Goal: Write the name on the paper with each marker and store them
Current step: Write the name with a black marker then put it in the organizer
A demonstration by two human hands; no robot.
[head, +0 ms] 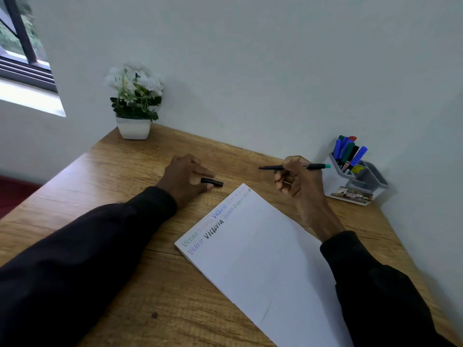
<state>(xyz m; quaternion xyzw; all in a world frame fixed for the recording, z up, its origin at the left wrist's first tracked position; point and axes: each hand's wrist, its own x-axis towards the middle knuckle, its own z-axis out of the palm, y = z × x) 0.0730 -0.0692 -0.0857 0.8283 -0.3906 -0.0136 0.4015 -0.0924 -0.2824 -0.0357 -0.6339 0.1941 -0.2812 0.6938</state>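
Right hand (298,181) is curled round a slim black marker w/ teal end (316,166), held level above the wooden worktop (120,176), bare tip pointing left. Left hand (186,175) rests on the worktop, thumb & fingers pinching a short black cap (212,182) just beyond the sheet's far corner. White paper sheet (263,259) lies angled btwn both arms, "Victoria" written several times in diff. colours along its top edge. Grey plastic organiser (335,182) stands far right by the wall, holding blue, green & red markers (347,151). White-flowered pot plant (135,96) at back left.

"Victoria" handwritten repeatedly, several colours, top of paper (263,246).
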